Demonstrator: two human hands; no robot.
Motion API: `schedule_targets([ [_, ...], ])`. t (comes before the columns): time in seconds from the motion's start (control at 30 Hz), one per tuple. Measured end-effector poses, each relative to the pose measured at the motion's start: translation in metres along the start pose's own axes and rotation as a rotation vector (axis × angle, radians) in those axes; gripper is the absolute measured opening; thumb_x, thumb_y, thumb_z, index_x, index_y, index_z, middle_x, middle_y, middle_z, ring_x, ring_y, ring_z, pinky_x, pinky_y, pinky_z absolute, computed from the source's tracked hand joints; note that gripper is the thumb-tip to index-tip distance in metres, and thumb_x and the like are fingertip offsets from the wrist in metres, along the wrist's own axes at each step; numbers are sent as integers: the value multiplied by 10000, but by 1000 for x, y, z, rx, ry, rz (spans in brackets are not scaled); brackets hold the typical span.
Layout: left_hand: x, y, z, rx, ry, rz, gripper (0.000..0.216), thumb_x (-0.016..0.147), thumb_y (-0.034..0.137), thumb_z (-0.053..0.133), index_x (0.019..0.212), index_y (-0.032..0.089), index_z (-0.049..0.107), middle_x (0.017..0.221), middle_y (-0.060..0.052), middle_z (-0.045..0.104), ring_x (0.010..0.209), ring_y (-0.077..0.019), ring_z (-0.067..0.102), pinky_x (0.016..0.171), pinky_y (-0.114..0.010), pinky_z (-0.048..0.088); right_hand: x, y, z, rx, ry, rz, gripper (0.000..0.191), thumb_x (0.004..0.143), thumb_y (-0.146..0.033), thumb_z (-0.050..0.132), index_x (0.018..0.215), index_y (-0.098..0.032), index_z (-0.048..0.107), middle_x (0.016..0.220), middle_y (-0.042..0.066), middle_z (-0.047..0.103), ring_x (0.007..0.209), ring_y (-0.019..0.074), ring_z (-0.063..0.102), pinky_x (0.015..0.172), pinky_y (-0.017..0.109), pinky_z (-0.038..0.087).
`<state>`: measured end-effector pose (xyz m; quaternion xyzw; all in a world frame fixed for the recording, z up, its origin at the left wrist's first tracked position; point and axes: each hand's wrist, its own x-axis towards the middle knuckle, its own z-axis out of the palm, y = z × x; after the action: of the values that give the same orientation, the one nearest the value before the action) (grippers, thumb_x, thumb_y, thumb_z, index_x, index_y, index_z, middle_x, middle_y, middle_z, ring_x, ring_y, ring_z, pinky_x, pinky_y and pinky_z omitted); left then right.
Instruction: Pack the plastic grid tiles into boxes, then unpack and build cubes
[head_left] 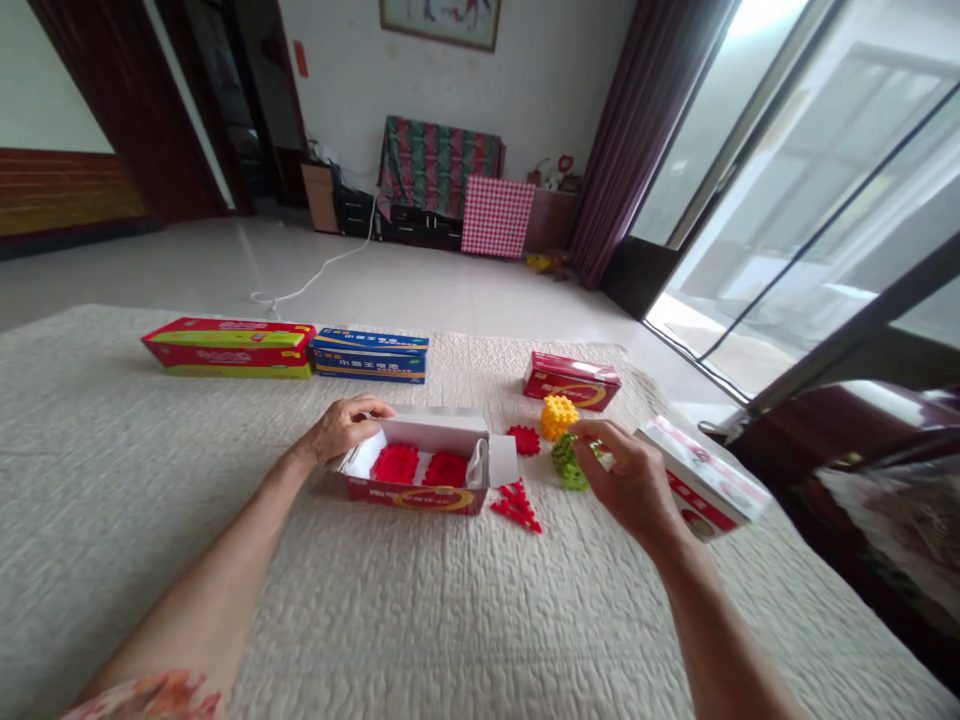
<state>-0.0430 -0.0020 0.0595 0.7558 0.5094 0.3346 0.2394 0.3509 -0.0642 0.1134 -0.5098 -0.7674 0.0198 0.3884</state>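
My left hand [351, 428] is closed on the left end of an open red cardboard box [420, 498] with a white inside. Two red toothed plastic pieces [395, 464] lie in it, beside some white lining at each end. To the right, my right hand [626, 478] hovers with thumb and forefinger slightly apart at a green knobbly block [568, 468], partly hiding it. The fingertips are also close to a yellow knobbly block [559, 417]; whether they touch either block is unclear. Between box and hand lie a flat red toothed piece [524, 440] and a red triangular piece [517, 507].
A red and green box [236, 348] and a blue box [370, 356] stand end to end at the back left. Behind the blocks is a closed red box [574, 381]. A white and red box [701, 475] sits right of my right hand. A quilted cover [420, 620] lies underneath.
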Motion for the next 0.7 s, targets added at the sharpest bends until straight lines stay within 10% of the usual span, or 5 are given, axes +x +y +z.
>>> schedule_targets([
  [0.4,0,-4,1,4,-2,24,292,706,276,501,891,190,710,988,-47,711,938,-203,647,790,-273,487,43,9,73,-291,-662,-7,310,740,-15,516,1019,-126,593,1089,144,639,1007,211,602,848,296,461],
  [0.7,0,-6,1,-9,-8,12,293,717,276,503,903,192,712,1005,-42,710,964,-208,634,814,-273,482,45,42,93,-359,-700,-62,417,761,-12,491,1151,-142,559,1149,140,612,1089,224,562,916,317,441],
])
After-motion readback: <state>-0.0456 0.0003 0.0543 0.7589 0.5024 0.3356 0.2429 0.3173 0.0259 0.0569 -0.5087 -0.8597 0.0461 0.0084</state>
